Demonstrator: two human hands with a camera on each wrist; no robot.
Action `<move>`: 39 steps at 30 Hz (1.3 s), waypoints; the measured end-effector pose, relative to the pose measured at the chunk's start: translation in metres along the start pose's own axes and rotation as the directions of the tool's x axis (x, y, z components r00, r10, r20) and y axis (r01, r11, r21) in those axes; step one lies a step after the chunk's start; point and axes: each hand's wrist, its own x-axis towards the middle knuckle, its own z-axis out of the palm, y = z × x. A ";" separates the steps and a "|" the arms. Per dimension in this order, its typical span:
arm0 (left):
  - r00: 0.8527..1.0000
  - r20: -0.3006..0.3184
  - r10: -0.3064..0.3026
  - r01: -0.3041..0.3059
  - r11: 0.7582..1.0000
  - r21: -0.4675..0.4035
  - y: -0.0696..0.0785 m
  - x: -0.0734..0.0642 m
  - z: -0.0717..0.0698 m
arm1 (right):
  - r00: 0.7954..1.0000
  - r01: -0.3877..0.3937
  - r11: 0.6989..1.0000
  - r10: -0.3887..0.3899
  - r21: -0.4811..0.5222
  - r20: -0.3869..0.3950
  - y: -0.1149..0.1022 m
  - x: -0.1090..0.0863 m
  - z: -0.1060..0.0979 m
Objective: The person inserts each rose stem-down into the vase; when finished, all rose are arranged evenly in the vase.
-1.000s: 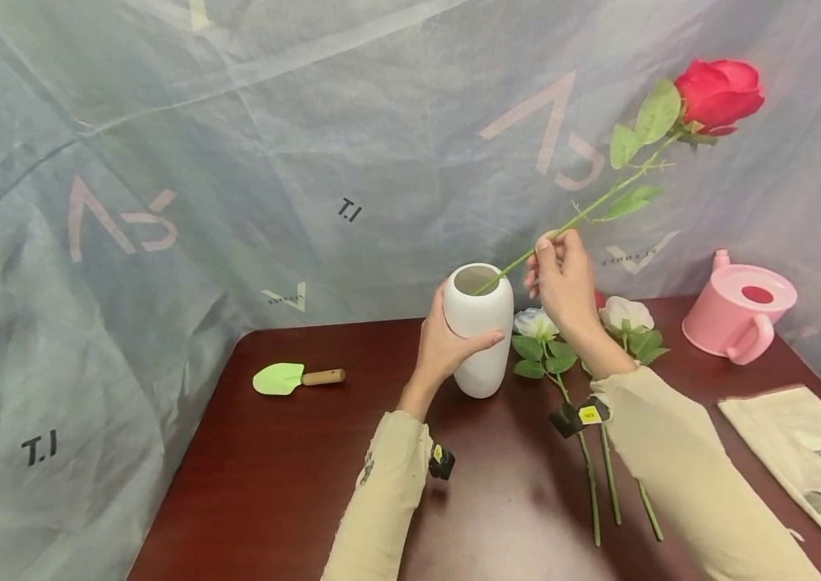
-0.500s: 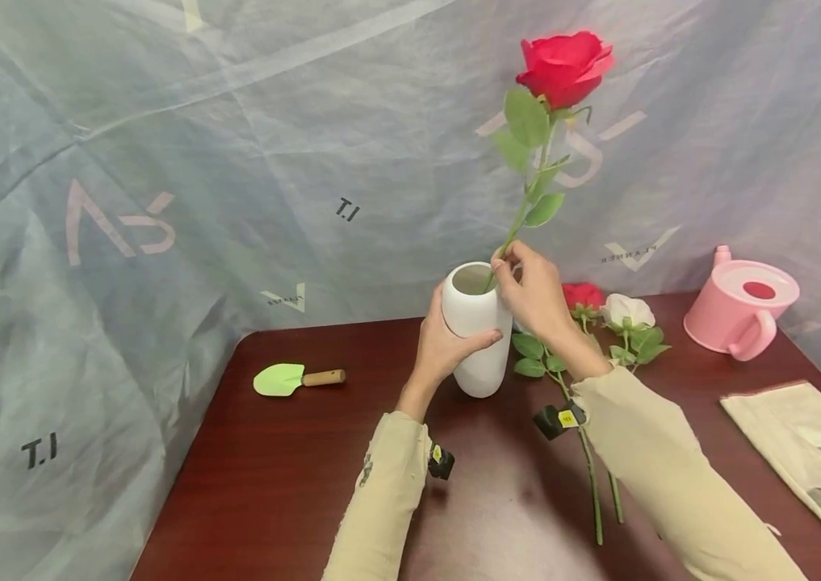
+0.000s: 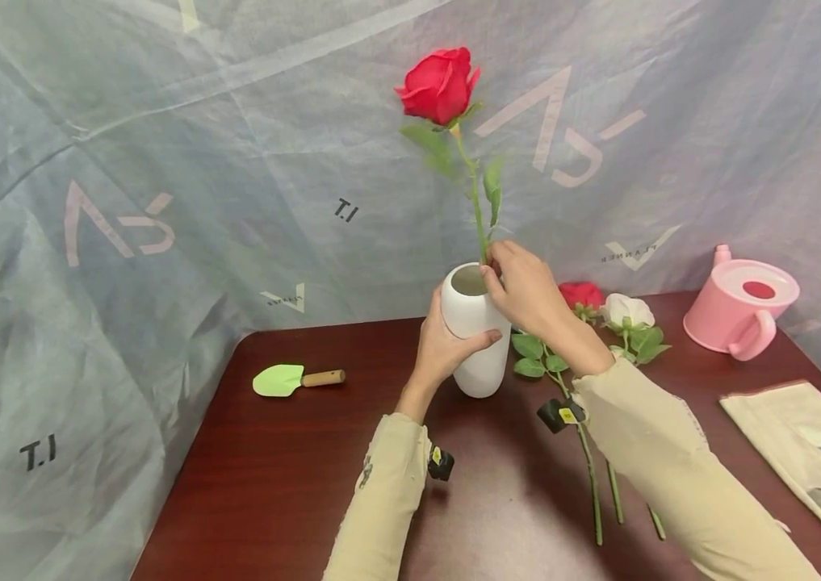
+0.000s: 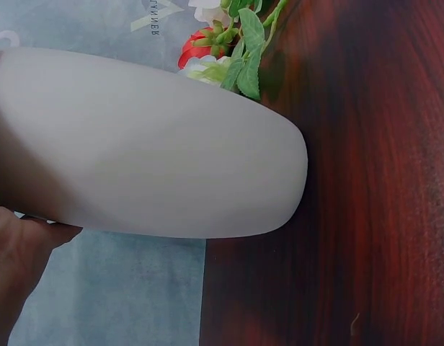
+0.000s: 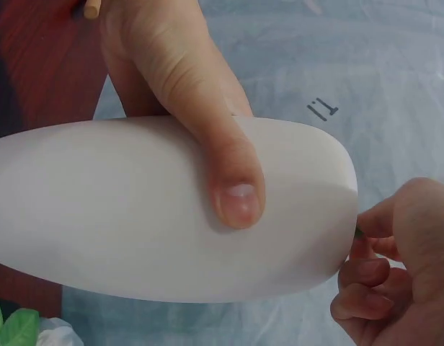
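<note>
A white vase stands upright on the table. My left hand grips its upper body, the thumb lying across the front, as the right wrist view also shows. Just above the rim, my right hand pinches the green stem of a red rose. The lower end of that stem goes into the vase mouth and is hidden inside. The bloom leans slightly left, high over the vase. In the right wrist view, the fingers of my right hand are right at the rim, with only a bit of green showing between them.
Right of the vase lie several flowers: a red rose, a white rose and another partly hidden by my arm. A pink watering can and folded beige cloth are further right. A green trowel lies left.
The right hand has moved left and down the stem to the vase rim. The rose has swung from leaning far right to nearly upright, tipped left. The left hand and vase stay put.
</note>
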 end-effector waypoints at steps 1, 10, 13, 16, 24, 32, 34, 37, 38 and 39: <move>1.000 0.001 0.002 -0.002 1.000 -0.004 0.000 0.000 0.000 | 1.000 0.010 1.000 -0.010 -0.008 0.006 0.000 0.000 0.000; 0.999 0.036 -0.003 0.004 0.999 -0.036 0.014 -0.004 -0.003 | 0.987 0.086 0.988 -0.068 -0.129 0.143 -0.010 0.004 -0.009; 0.999 0.046 -0.009 0.012 0.998 -0.055 0.024 -0.008 -0.003 | 0.964 0.017 0.988 0.024 -0.155 0.263 -0.017 0.002 -0.021; 0.999 0.046 -0.018 0.021 0.998 -0.052 0.023 -0.008 0.000 | 0.948 -0.081 0.985 0.124 -0.154 0.294 -0.020 -0.004 -0.043; 0.999 0.023 0.043 -0.043 0.999 -0.005 0.003 -0.002 0.006 | 0.973 -0.177 0.984 0.176 -0.004 0.148 0.014 -0.048 -0.087; 0.997 0.041 0.070 -0.068 0.997 -0.046 0.038 -0.012 0.001 | 0.939 -0.306 0.949 0.287 0.077 0.190 0.076 -0.129 -0.079; 0.994 0.039 0.102 -0.100 0.993 -0.065 0.038 -0.012 0.001 | 0.913 -0.366 0.926 0.338 0.093 0.230 0.089 -0.150 -0.074; 0.988 0.034 0.147 -0.144 0.986 -0.082 0.035 -0.009 0.002 | 0.863 -0.446 0.893 0.412 0.061 0.293 0.109 -0.177 -0.067; 0.987 0.034 0.157 -0.154 0.985 -0.082 0.035 -0.009 0.002 | 0.846 -0.466 0.884 0.433 0.039 0.311 0.115 -0.186 -0.065; 0.986 0.032 0.162 -0.159 0.984 -0.078 0.034 -0.008 0.002 | 0.833 -0.477 0.879 0.447 0.012 0.326 0.121 -0.192 -0.061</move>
